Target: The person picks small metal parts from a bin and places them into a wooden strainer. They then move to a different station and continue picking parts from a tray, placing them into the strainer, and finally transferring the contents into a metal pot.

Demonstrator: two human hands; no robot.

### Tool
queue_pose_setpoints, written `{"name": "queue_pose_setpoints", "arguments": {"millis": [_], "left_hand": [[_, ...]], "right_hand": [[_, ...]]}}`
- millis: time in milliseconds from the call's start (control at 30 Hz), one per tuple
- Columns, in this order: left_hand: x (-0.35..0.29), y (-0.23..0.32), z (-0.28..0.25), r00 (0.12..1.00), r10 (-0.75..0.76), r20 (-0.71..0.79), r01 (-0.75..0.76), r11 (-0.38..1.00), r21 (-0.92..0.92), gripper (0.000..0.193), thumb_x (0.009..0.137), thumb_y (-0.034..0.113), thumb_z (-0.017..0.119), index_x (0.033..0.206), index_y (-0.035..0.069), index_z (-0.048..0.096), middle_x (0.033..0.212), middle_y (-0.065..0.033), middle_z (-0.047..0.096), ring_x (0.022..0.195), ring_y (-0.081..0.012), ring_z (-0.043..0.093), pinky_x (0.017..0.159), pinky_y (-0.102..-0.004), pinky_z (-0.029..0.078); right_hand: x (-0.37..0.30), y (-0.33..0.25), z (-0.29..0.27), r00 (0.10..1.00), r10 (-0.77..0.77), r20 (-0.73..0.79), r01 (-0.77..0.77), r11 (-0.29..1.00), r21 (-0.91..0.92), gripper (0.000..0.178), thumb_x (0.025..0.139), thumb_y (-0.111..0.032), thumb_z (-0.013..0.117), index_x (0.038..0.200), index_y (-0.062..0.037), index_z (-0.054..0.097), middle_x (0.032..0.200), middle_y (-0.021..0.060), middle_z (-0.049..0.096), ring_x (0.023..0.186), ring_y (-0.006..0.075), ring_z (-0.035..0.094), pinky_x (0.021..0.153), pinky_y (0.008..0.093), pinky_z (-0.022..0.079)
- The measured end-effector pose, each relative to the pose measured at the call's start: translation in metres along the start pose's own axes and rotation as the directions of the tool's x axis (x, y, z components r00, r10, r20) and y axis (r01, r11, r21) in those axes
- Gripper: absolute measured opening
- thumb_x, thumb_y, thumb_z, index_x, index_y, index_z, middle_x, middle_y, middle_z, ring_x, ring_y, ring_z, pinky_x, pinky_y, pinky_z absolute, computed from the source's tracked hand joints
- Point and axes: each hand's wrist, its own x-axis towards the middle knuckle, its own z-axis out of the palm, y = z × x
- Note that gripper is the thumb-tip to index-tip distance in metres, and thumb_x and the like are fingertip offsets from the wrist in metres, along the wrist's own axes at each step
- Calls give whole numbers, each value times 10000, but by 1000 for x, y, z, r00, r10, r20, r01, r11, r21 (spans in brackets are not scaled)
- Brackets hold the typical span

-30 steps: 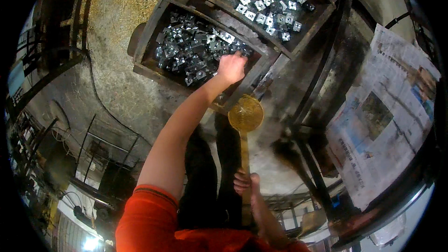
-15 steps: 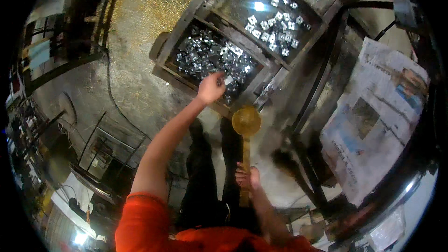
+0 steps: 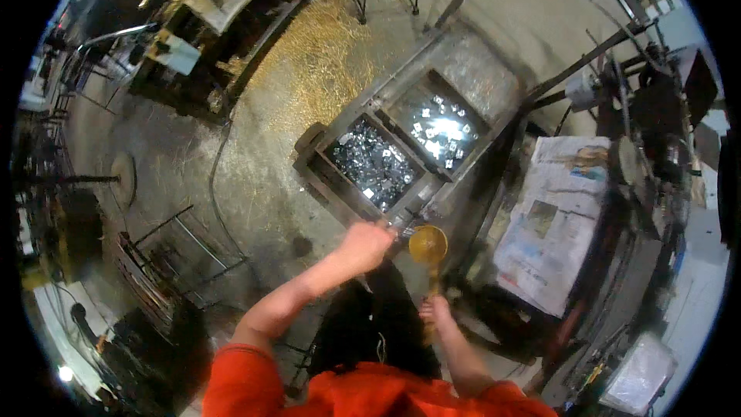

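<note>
My right hand is wrapped round the handle of a yellow ladle, whose round bowl points away from me. Just left of the bowl, my left hand hovers by the near corner of a two-part metal tray. Its fingers are closed; what they hold, if anything, is blurred. In the tray's left compartment lies a dense heap of small shiny metal parts. Fewer square metal pieces lie spread in the right compartment, partly lost in glare.
A stand topped with a printed paper sheet is at my right. Gold-coloured shavings cover the floor beyond the tray. A thin metal frame and a dark cable are on the left. A clear plastic bag lies at the lower right.
My left hand has come out of the heap of metal parts and back toward the ladle. The right hand keeps hold of the ladle. The whole view has shifted, with the tray now smaller.
</note>
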Motion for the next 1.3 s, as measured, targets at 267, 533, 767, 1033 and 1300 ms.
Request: {"name": "queue_pose_setpoints", "arguments": {"millis": [267, 533, 767, 1033, 1300], "left_hand": [[-118, 150, -171, 986, 164, -30, -156, 970, 185, 373, 656, 121, 563, 1014, 22, 530, 776, -112, 570, 718, -249, 592, 657, -358, 437], [-251, 309, -326, 754, 573, -321, -327, 751, 573, 267, 721, 221, 507, 814, 4, 632, 782, -132, 595, 732, -270, 568, 738, -475, 447], [-329, 368, -363, 874, 471, -121, -208, 586, 783, 366, 869, 346, 482, 871, 3, 609, 939, -212, 597, 772, -294, 626, 649, -342, 547], [-319, 394, -352, 932, 169, -322, 19, 861, 508, 265, 756, 235, 534, 844, -6, 601, 861, -167, 592, 697, -246, 581, 618, -334, 521], [-362, 409, -331, 956, -157, -248, 92, 963, -254, 224, 783, 169, 476, 798, -27, 585, 769, -131, 586, 606, -173, 541, 564, -286, 507]], "right_hand": [[-9, -6, -42, 923, -208, 324, 300, 915, -269, 204, 811, -196, 366, 787, -13, 452, 559, 20, 335, 426, 148, 326, 385, 279, 292], [-84, -9, -40, 893, -317, 321, 409, 869, -280, 216, 821, -232, 397, 759, -33, 451, 524, 6, 331, 408, 148, 330, 364, 282, 283], [-138, -6, 0, 873, -344, 346, 472, 777, -417, 204, 813, -222, 404, 754, -32, 452, 534, 14, 337, 416, 153, 332, 375, 298, 293], [-138, -38, 28, 836, -355, 418, 542, 647, -535, 191, 805, -210, 411, 749, -32, 452, 546, 23, 345, 424, 159, 334, 387, 316, 304], [-142, -38, 38, 794, -398, 459, 607, 532, -590, 179, 797, -198, 419, 743, -31, 453, 558, 31, 352, 433, 165, 337, 399, 334, 315]]}}
